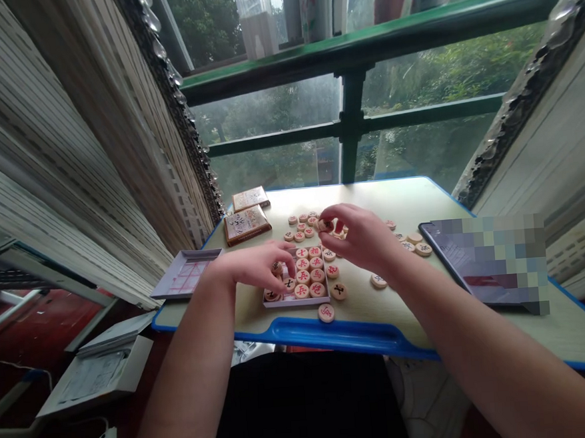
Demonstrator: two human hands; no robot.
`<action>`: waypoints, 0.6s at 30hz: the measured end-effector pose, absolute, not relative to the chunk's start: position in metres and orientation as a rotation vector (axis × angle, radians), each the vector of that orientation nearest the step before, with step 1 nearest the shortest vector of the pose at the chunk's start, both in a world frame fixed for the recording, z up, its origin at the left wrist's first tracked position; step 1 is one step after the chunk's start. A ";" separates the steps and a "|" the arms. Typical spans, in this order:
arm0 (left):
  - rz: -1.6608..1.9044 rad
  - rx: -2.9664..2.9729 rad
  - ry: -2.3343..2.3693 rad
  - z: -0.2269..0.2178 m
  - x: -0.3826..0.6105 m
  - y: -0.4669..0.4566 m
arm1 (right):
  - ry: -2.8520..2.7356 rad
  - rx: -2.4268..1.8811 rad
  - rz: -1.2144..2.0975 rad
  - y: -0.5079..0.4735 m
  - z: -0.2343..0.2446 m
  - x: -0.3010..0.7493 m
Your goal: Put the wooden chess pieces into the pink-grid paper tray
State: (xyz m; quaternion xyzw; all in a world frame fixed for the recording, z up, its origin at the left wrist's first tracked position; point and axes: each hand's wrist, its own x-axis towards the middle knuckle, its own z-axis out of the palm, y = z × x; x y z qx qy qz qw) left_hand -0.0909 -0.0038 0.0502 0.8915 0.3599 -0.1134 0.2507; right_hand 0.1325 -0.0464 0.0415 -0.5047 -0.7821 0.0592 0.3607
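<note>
Chess pieces [316, 276] sit in rows beneath the fingers of my left hand [258, 265], with loose ones on either side of the fingers of my right hand [361, 234]. The pale surface [396, 195] runs under both. Well right of the right fingers is a dark-edged tablet [442, 255] (its screen is too blurred for me to read), set aside, I'd judge, to be seen without blocking the reach. A shallow tray [176, 280] lies left of the left fingers. Under them stands the open box [298, 303], whose low walls probably keep the rows neat. My left wrist is raised, its fingers curled down; I cannot tell whether they grip a piece or merely hover. My right arm reaches diagonally across, wrist bent inward, thumb and forefinger pinching one piece [326, 226] by its edge, presumably for easy turning.
</note>
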 end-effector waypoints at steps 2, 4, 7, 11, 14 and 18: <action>-0.305 2.444 0.995 0.049 -0.090 -0.004 | -2.010 -1.308 0.149 -0.047 0.042 0.133; -0.294 2.469 1.003 0.047 -0.089 -0.005 | -2.014 -1.313 0.152 -0.047 0.042 0.133; -0.281 2.497 0.996 0.045 -0.088 -0.005 | -2.014 -1.329 0.150 -0.047 0.042 0.134; -0.253 2.498 0.999 0.046 -0.090 -0.005 | -1.988 -1.322 0.139 -0.045 0.042 0.136; -0.196 2.497 0.996 0.049 -0.094 -0.004 | -1.978 -1.290 0.109 -0.043 0.042 0.138; -0.113 2.492 1.024 0.053 -0.097 -0.003 | -1.976 -1.282 0.083 -0.042 0.040 0.138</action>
